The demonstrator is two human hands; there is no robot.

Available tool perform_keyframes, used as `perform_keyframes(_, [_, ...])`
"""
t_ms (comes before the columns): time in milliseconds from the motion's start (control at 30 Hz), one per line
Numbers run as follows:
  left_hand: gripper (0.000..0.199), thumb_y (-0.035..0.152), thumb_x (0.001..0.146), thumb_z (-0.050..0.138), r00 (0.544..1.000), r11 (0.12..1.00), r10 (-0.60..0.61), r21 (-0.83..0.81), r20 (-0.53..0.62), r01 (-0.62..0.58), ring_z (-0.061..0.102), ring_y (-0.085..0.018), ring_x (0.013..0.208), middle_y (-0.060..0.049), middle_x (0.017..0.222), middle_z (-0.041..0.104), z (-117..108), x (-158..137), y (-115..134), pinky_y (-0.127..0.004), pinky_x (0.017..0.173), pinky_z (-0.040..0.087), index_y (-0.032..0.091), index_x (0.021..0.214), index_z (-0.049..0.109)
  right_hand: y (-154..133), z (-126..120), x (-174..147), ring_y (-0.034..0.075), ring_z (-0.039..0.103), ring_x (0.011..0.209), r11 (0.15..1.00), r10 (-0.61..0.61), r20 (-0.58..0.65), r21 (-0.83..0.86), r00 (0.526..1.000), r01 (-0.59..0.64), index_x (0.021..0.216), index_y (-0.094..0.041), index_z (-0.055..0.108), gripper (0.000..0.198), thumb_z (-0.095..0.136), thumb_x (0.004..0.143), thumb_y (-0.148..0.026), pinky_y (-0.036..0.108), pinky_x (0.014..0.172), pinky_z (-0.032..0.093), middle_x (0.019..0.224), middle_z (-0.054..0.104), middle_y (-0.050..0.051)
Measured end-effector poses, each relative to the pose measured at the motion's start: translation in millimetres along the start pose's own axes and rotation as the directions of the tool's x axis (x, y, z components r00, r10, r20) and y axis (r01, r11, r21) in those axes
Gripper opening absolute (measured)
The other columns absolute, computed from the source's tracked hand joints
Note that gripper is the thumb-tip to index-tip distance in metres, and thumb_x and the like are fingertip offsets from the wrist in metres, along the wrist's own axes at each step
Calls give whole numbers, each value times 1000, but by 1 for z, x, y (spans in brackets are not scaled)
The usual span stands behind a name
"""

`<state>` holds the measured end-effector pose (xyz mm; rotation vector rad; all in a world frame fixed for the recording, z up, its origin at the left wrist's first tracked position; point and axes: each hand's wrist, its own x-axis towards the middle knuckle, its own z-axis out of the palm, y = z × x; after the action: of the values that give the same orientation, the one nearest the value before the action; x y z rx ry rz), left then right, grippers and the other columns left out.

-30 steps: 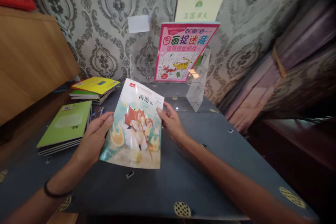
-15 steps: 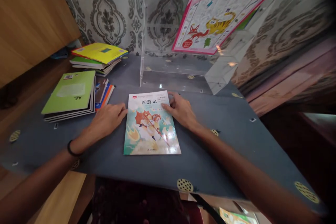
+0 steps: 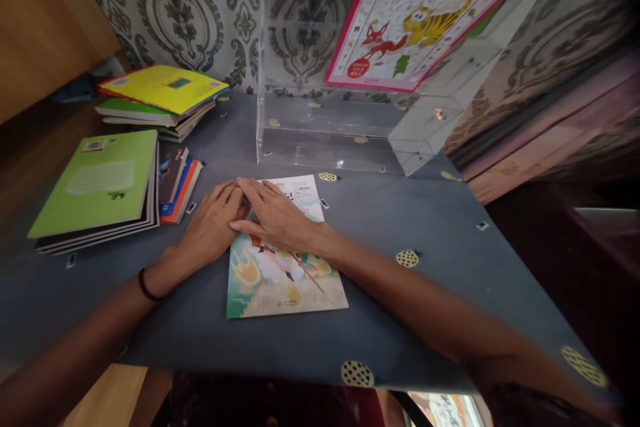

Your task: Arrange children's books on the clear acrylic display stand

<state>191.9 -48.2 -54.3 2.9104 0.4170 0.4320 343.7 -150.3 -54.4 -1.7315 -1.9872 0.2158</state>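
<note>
A paperback book (image 3: 290, 283) lies flat on the table, its cover showing a cartoon figure with a long staff. My left hand (image 3: 213, 223) is at the book's upper left edge with its fingers drawn together on it; its thumb is hidden. Across the upper cover lies my right hand (image 3: 275, 217), fingers stretched toward that same edge and thumb held apart. The fingertips of both hands meet there, hiding part of the title and picture.
Left of the hands stand a green-covered pile of books (image 3: 100, 180), a few smaller books (image 3: 177, 190) and a yellow-topped stack (image 3: 167, 88). Behind the book is a clear acrylic stand (image 3: 330, 153) with a pink-bordered picture book (image 3: 395, 33). A dark blue patterned cloth (image 3: 425, 320) covers the table.
My right hand has left the book's right edge and moved left across the cover to meet my left hand. The view has shifted slightly.
</note>
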Motion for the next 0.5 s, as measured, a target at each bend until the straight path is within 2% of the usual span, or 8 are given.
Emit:
perform_keyframes(100, [30,28,103,36,1000,1000,-7,-13,-5,7,52,-31,129,-16,129,62,-1,2,2,-53,111,45,14,121,55,5,-1,-2,31,36,151,999,5,4,33,1000,-5,156,-9,31,83,40,100,-69,54,123,30,159,43,22])
perform_keyframes(200, [32,27,102,36,1000,1000,-23,-17,-14,23,51,-31,131,-16,134,61,-1,3,3,-54,112,44,15,124,55,12,-8,-10,30,36,151,1000,5,34,7,999,-6,156,-13,33,75,39,102,-65,53,125,28,159,44,19])
perform_keyframes(367, [38,31,104,34,999,999,-50,5,-14,50,49,-31,136,-17,145,57,-1,3,2,-53,114,43,13,130,54,33,-26,-39,31,35,152,988,139,14,-65,990,-138,155,-11,38,66,43,105,-53,55,124,29,158,45,20])
perform_keyframes(500, [41,32,103,32,999,999,-46,16,-20,46,51,-30,135,-18,143,58,0,3,2,-52,115,43,11,131,55,50,-35,-55,30,36,151,991,136,11,9,991,-136,156,-19,38,62,41,105,-53,58,123,31,159,45,14])
